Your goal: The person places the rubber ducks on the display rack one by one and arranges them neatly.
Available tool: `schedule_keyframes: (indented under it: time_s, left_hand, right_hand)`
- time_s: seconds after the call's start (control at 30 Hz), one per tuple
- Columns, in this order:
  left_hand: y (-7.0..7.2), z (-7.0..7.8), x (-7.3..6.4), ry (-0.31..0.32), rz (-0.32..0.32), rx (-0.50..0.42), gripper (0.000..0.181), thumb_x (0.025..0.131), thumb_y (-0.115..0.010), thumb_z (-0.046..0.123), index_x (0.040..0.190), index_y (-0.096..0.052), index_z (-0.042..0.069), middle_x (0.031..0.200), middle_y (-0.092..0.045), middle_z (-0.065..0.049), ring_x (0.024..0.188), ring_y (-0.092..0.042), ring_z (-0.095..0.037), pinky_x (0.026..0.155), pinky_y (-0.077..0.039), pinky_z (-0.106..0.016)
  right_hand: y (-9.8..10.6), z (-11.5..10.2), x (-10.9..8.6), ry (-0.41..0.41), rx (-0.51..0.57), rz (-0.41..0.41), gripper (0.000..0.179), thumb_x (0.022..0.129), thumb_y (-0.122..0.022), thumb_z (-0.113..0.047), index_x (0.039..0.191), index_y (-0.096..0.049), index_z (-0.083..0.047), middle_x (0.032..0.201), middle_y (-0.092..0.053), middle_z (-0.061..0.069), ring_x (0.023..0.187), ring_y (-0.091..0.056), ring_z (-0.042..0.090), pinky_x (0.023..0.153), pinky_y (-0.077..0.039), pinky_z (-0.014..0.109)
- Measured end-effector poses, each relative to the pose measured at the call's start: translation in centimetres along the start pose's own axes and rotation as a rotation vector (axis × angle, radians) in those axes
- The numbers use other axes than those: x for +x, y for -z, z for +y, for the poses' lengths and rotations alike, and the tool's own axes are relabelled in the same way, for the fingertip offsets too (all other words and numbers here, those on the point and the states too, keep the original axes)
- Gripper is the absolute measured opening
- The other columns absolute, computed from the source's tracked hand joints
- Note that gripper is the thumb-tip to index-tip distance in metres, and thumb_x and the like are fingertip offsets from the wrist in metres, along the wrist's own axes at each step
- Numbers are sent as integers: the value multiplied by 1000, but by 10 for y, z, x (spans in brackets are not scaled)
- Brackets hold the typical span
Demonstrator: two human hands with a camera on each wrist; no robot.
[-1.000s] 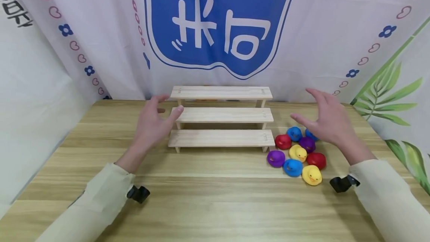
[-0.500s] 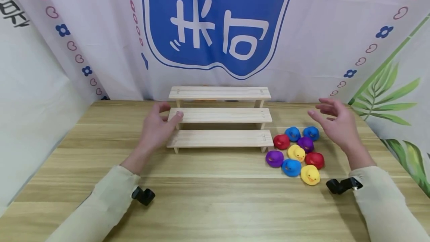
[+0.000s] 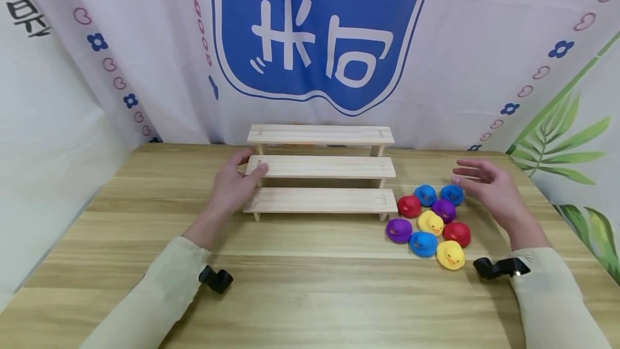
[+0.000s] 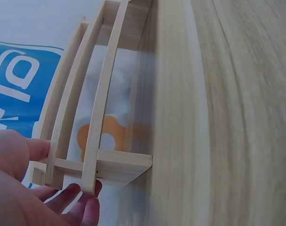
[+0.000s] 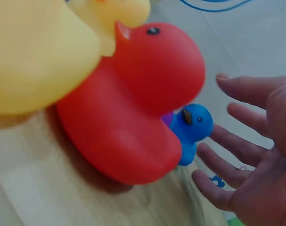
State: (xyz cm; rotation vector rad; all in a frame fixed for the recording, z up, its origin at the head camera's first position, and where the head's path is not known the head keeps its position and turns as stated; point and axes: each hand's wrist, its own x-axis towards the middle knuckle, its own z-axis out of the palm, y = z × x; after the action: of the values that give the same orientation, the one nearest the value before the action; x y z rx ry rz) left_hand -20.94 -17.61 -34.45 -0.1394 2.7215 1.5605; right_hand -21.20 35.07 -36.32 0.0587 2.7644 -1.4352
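A three-tier wooden display stand (image 3: 319, 167) stands at the back of the table. My left hand (image 3: 233, 183) grips the left end of its middle board, thumb on top and the other fingers around the edge; the left wrist view shows the thumb (image 4: 38, 149) against the wood. To the right of the stand lies a group of rubber ducks in red, blue, purple and yellow. My right hand (image 3: 489, 190) is beside the far-right blue duck (image 3: 452, 195), fingers extended and holding nothing. In the right wrist view a red duck (image 5: 133, 103) looms large, with that hand beyond it.
A white curtain (image 3: 436, 69) with a blue printed sign hangs behind the stand. The wooden table (image 3: 310, 295) extends in front of it. A yellow duck (image 3: 450, 255) sits nearest the front of the group.
My left hand has closed in on the stand's left end and now grips the middle board. My right hand has lowered from above the ducks to beside the far-right blue one.
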Motion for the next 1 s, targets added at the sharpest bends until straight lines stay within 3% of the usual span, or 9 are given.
schedule_keyframes:
  time_s: [0.3, 0.53, 0.67, 0.77, 0.87, 1.0]
  left_hand:
    - [0, -2, -3, -24, -32, -46, 69, 107, -63, 35, 167, -35, 16, 169, -40, -13, 124, -67, -33, 80, -55, -25]
    - [2, -5, -5, -16, -32, -38, 66, 109, -61, 33, 167, -34, 18, 169, -39, -14, 126, -67, -33, 88, -56, -30]
    - [1, -5, -6, -24, -46, -22, 66, 110, -59, 35, 168, -32, 18, 170, -37, -16, 131, -65, -34, 92, -56, -34]
    - [2, -4, -6, -31, -49, -23, 66, 110, -58, 35, 168, -31, 19, 170, -37, -17, 130, -66, -35, 91, -56, -34]
    - [2, -5, -5, -31, -46, -22, 66, 110, -58, 35, 168, -31, 19, 169, -38, -17, 128, -67, -34, 89, -56, -33]
    - [3, -5, -5, -26, -45, -24, 67, 110, -59, 35, 168, -31, 19, 169, -39, -17, 130, -66, -35, 97, -55, -38]
  right_hand:
    - [6, 13, -4, -17, -67, -115, 76, 103, -68, -47, 163, -39, -10, 160, -48, 20, 108, -53, -14, 87, -50, 8]
    - [9, 17, -3, -32, -91, -183, 77, 100, -72, -46, 161, -43, -9, 144, -57, -8, 113, -52, -8, 87, -50, 10]
    - [10, 19, -2, -57, -114, -210, 77, 101, -73, -44, 162, -41, -10, 157, -52, 9, 131, -53, 12, 91, -50, 14]
    - [9, 19, -1, -81, -132, -226, 76, 101, -72, -43, 162, -42, -11, 163, -45, 19, 143, -47, 34, 103, -51, 32]
    - [8, 19, 0, -86, -141, -238, 73, 101, -73, -40, 161, -43, -11, 163, -43, 22, 146, -42, 43, 108, -47, 48]
    - [8, 18, 1, -78, -155, -246, 68, 101, -73, -35, 159, -46, -11, 160, -47, 21, 143, -45, 41, 103, -48, 35]
